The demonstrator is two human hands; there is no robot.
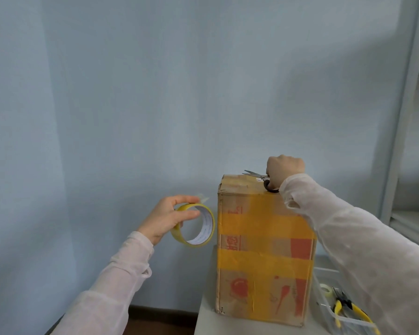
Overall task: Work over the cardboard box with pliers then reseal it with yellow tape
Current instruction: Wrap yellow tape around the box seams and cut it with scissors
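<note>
Yellow adhesive tape on a white-lined ring, the roll of yellow tape (207, 226), is held in the air at the left, just beside the box and clear of the table. The left hand (166, 217) has its grip closed on the roll, fingers through the ring and thumb on the outer face. A short loose tape end (203, 197) stands up at the fingertips.

In the centre, the tall brown cardboard box with red print (257, 243) stands upright on the pale grey table (205, 315). Two broad yellow tape bands (264, 222) cross its near face.

On the box top, the right hand (284, 169) has its grip closed on the dark handles of the steel scissors (253, 174), blades pointing left along the top.

At the near right, a clear plastic tray (348, 323) on the table holds the yellow-handled pliers (357, 310) and a small pale tape roll (326, 289).

Status assessment:
- The pliers are laid aside in the tray, which suggests the pliers stage is finished.
- Resealing appears to be under way, with two bands applied.
- The top seam cannot be seen, so its state cannot be told.
- Probably left: draw tape over the top, cut it with the scissors, press it flat.
</note>
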